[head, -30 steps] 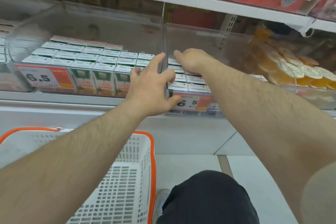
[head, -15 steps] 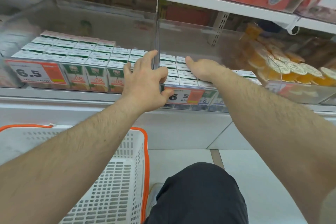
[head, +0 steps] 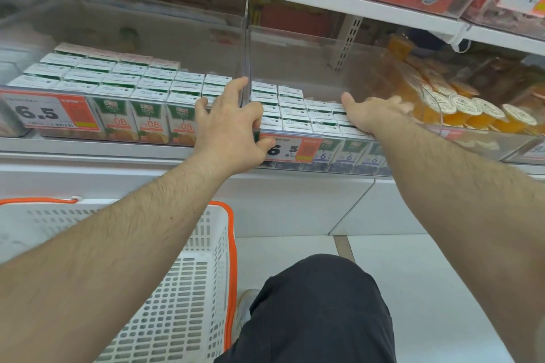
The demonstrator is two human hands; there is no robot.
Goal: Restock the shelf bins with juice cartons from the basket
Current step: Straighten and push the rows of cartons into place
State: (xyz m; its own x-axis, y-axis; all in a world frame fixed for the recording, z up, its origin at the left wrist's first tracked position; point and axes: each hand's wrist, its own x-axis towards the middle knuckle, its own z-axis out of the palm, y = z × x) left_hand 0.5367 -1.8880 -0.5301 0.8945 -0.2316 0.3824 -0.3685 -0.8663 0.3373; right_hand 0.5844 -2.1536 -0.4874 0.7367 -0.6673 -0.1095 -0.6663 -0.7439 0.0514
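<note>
Juice cartons (head: 295, 115) fill two clear shelf bins (head: 295, 47), tops up. Left hand (head: 228, 130) grips front edge of the rt bin by the divider (head: 247, 68), thumb on the price tag (head: 290, 150). Right hand (head: 373, 113) lies flat, fingers spread, on carton tops. White basket (head: 188, 289) below left.

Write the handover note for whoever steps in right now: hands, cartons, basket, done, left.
Left hand: grips the front corner of the right bin at the clear divider, thumb on the 6.5 price tag.
Right hand: lies flat on the juice cartons in that bin, holding none.
Left bin: carton rows nearly full.
Basket: the part in view shows no cartons.
Done: both bins stocked at the front.
Left: check the basket; straighten the right bin's rows.
</note>
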